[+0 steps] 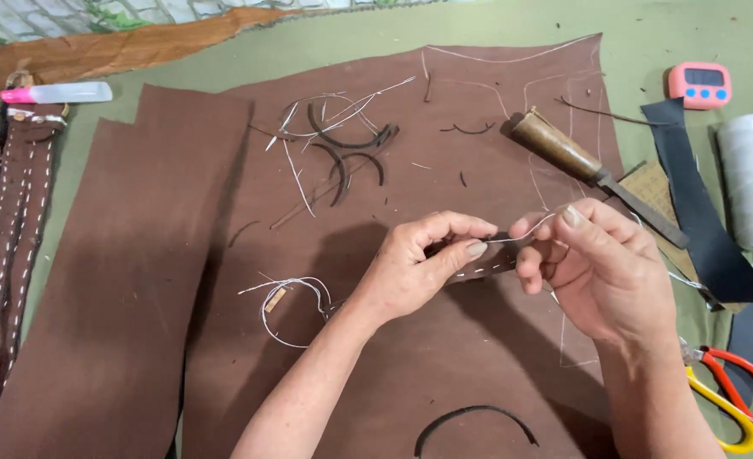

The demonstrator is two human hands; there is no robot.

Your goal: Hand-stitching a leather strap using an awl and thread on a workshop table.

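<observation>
Stitched leather strip (478,265) pinched by left hand (419,268), right hand (597,268) pulling thread (525,231)

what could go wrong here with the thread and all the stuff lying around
The white thread pinched between the left hand and right hand looks thin and taut; a hard pull might snap it. The loose thread tail could snag on the leather offcuts. The wooden-handled knife lies close behind the right hand.

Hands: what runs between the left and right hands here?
In the head view, a short stretch of pale thread spans the gap from the left hand to the right hand, above a small stitched brown leather piece.
</observation>
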